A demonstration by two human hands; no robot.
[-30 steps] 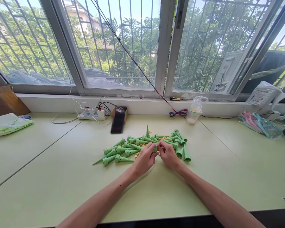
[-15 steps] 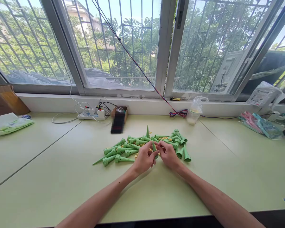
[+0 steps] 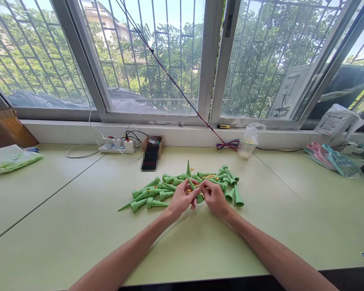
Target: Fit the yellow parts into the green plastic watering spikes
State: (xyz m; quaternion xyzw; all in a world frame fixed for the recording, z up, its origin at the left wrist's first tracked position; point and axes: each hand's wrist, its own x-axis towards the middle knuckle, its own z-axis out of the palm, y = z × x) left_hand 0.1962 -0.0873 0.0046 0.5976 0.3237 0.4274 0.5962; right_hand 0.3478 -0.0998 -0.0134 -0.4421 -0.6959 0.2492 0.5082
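Green cone (image 3: pixel 191 184) grasped by the left hand (image 3: pixel 181 199), between the desk (image 3: pixel 245 246)'s front and back edges.
Right hand (image 3: pixel 214 195) pinched near its base, contents unclear; loose cones (image 3: pixel 163 196) lie alongside and beyond.

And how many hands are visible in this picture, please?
2: the left hand holds a tilted green cone; the right hand is just to its right, close to the cone. Parts of both are hidden, but no other hand shows.

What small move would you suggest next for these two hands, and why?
I would probably steady the green cone in the left hand and bring the right hand to its side, because the left already grips it and the right is pinched close by.
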